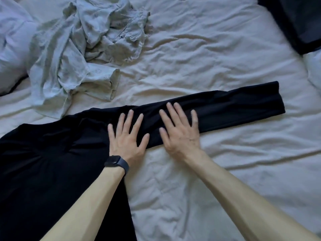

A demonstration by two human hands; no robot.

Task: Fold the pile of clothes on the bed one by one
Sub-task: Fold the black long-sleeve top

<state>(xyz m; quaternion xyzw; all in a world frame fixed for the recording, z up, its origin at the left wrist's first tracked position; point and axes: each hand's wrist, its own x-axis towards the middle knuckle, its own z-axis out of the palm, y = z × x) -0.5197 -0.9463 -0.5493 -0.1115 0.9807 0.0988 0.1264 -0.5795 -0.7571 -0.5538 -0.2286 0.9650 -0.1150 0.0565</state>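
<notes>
Pressing flat, fingers spread, left hand (127, 139) and right hand (180, 131) rest on the black garment's sleeve (234, 105).

pale pillow (12, 49): far left edge | dark flat object (295, 20): top right corner

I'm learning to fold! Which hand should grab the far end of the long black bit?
Probably the right hand: it lies nearer that end of the black garment, while the left hand presses nearer its wide part.
</notes>
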